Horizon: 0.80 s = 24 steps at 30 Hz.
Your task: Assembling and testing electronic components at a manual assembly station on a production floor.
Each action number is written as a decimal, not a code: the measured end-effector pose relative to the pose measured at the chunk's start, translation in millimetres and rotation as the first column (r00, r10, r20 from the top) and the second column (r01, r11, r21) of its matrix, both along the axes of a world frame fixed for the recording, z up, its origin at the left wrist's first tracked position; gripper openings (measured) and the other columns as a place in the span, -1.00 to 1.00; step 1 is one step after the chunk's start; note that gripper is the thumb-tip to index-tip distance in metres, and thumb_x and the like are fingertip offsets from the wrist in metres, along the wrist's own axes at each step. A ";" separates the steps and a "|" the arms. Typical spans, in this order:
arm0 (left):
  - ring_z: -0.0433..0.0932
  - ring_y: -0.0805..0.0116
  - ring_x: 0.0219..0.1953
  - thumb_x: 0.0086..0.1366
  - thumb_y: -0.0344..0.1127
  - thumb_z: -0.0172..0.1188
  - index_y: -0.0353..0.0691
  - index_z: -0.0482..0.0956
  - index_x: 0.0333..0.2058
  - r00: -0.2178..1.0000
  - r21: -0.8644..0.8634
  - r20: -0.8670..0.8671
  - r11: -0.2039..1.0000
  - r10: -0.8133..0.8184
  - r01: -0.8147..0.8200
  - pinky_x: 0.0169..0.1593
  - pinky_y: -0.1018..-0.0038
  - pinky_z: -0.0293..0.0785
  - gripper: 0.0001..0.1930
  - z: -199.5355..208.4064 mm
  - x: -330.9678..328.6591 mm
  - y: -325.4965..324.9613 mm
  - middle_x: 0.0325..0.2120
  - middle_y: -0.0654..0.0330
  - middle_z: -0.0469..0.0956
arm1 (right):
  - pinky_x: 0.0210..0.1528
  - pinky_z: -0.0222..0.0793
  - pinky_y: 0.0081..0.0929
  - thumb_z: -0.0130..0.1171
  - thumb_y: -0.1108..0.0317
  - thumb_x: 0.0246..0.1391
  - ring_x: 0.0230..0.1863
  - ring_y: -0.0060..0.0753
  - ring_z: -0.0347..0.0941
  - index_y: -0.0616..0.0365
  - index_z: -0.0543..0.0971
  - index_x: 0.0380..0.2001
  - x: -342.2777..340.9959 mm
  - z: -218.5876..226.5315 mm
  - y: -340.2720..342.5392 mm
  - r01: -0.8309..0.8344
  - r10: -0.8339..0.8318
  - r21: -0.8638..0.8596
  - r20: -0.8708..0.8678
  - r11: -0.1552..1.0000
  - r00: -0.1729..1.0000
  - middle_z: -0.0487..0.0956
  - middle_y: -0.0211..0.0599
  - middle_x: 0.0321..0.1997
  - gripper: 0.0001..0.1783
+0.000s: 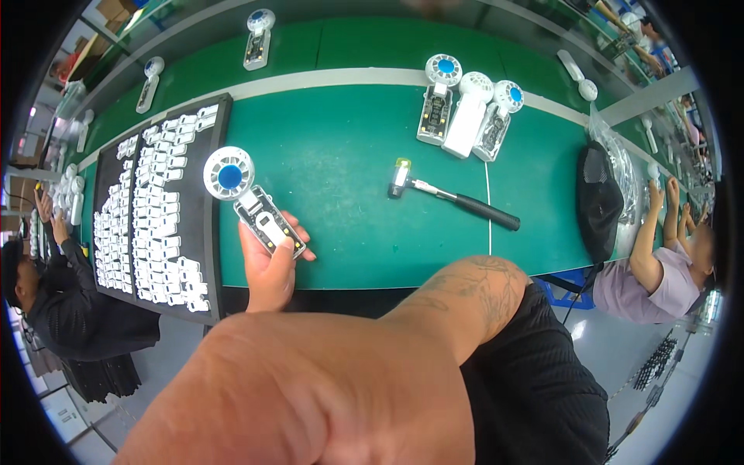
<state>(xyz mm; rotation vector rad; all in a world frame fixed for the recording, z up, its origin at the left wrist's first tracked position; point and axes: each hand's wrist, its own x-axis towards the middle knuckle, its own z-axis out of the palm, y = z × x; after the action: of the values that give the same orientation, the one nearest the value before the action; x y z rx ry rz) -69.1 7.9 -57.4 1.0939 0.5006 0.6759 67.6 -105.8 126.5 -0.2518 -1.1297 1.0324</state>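
My left hand [273,267] is closed round the handle of a white handheld fan [230,175] with a round, blue-centred head. The handle is uncovered and its dark inner board shows. On it lies a small white plastic piece [270,229], with my thumb against its lower end. My right forearm [333,387] fills the lower middle, very near the camera, its tattooed part at the right; the hand itself is out of sight. To the right of the fan, a hammer [465,203] with a black grip and a yellowish-clear head end lies on the green table [349,248].
A black tray [220,232] holds rows of white parts at the left. Three fans [466,112] lie at the back right, with more on the far belt [333,46]. A black cap [598,198] and clear plastic bag are at the right edge. People sit on both sides.
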 end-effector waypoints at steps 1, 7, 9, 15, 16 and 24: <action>0.55 0.27 -0.13 0.36 -0.52 0.06 -0.08 0.03 0.39 1.000 -0.002 0.000 1.000 -0.001 0.001 -0.26 0.38 0.60 -0.32 0.8 -0.7 -1.9 -0.01 0.07 0.46 | 0.02 0.43 -0.48 0.20 0.45 0.28 -0.33 -0.38 0.59 0.33 0.67 -0.09 0.2 1.3 -0.6 -0.004 0.004 0.006 0.006 1.000 1.000 0.65 -0.26 -0.36 -0.79; 0.55 0.25 -0.13 0.36 -0.51 0.07 -0.09 0.03 0.39 1.000 0.029 0.006 1.000 -0.004 0.004 -0.25 0.37 0.61 -0.33 -1.4 -0.3 -2.6 -0.01 0.07 0.46 | 0.08 0.44 -0.47 0.17 0.51 0.30 -0.32 -0.38 0.60 0.34 0.66 -0.07 -4.6 5.2 14.7 -0.040 0.039 0.033 0.014 0.999 0.999 0.65 -0.28 -0.36 -0.80; 0.55 0.29 -0.13 0.35 -0.55 0.04 -0.11 0.07 0.33 1.000 -0.045 0.011 0.999 -0.011 0.012 -0.25 0.35 0.62 -0.38 5.9 8.3 -3.2 -0.03 0.07 0.45 | 0.10 0.44 -0.47 0.16 0.53 0.30 -0.32 -0.37 0.60 0.34 0.66 -0.06 -1.8 6.5 12.6 -0.050 0.050 0.018 0.005 0.999 0.999 0.65 -0.28 -0.36 -0.79; 0.55 0.36 -0.10 0.38 -0.53 0.05 -0.16 0.06 0.30 0.997 -0.193 0.048 0.978 -0.067 0.075 -0.18 0.38 0.63 -0.42 -29.4 -11.4 15.0 -0.03 0.11 0.43 | -0.30 0.49 -0.63 0.21 0.58 0.24 -0.32 -0.48 0.64 0.31 0.65 -0.21 30.4 -28.8 26.4 0.390 -0.246 -0.264 0.448 0.882 0.860 0.69 -0.16 -0.28 -0.91; 0.55 0.36 -0.09 0.38 -0.53 0.05 -0.16 0.04 0.31 0.995 -0.085 0.046 0.992 -0.087 0.091 -0.18 0.39 0.63 -0.41 -19.9 -10.0 13.7 -0.02 0.11 0.42 | -0.27 0.52 -0.61 0.18 0.49 0.30 -0.32 -0.60 0.62 0.26 0.68 -0.21 38.8 -29.1 23.1 0.453 -0.246 -0.504 0.425 0.735 0.871 0.71 -0.32 -0.23 -0.88; 0.53 0.35 -0.08 0.35 -0.53 0.05 -0.17 -0.15 0.43 0.989 -0.014 -0.035 0.989 -0.145 0.145 -0.16 0.39 0.63 -0.23 4.3 -12.8 2.9 0.03 0.08 0.38 | -0.45 0.24 -0.41 0.05 0.20 0.42 -0.54 -0.50 0.27 0.18 0.44 -0.47 165.8 -97.4 151.4 0.850 -0.295 0.067 0.950 0.523 0.107 0.39 -0.41 -0.60 -0.63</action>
<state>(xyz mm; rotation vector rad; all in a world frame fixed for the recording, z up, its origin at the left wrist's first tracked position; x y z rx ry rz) -81.8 10.8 -53.1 1.1213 0.4505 0.5259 233.4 45.6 29.1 -1.8355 -1.4274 0.2667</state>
